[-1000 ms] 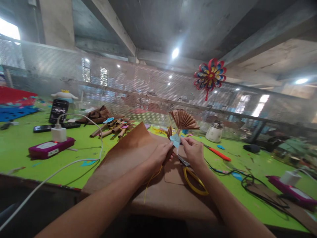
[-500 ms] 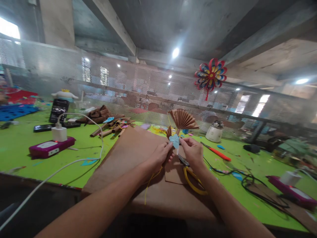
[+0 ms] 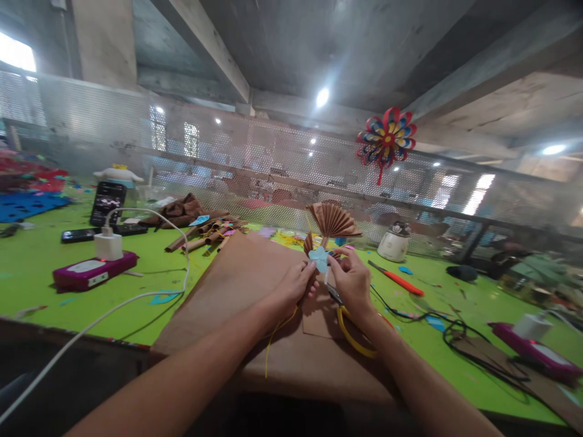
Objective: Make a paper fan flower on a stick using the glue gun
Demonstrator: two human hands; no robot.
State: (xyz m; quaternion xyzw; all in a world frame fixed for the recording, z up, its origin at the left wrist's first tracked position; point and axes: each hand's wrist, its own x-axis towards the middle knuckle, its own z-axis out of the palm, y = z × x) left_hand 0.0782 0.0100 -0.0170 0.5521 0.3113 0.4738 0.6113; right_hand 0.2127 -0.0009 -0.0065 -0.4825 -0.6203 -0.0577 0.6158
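Note:
Between my hands is a light blue paper flower [image 3: 319, 259], in front of a pleated brown paper fan [image 3: 336, 220] and a smaller folded brown piece. My left hand [image 3: 298, 282] is closed, thumb and fingers pinching the flower's left side and what seems to be the stem under it. On the other side my right hand [image 3: 353, 278] pinches the flower's right edge between thumb and fingertips. Below my right hand lie yellow-handled scissors [image 3: 354, 341] on brown paper [image 3: 255, 270]. A thin yellow string [image 3: 268, 351] hangs down from beneath my left hand.
A purple power strip [image 3: 93, 272] with a white charger and cable stands left, near a propped phone [image 3: 108, 203]. Rolled brown paper [image 3: 212, 233] lies behind. An orange-handled tool [image 3: 401, 280], black cord [image 3: 464, 340] and a white figure-shaped pot [image 3: 394, 243] are on the right.
The blue flower has turned to face me more, its petals now showing. The fan and my right hand have shifted slightly left; my left hand keeps its hold.

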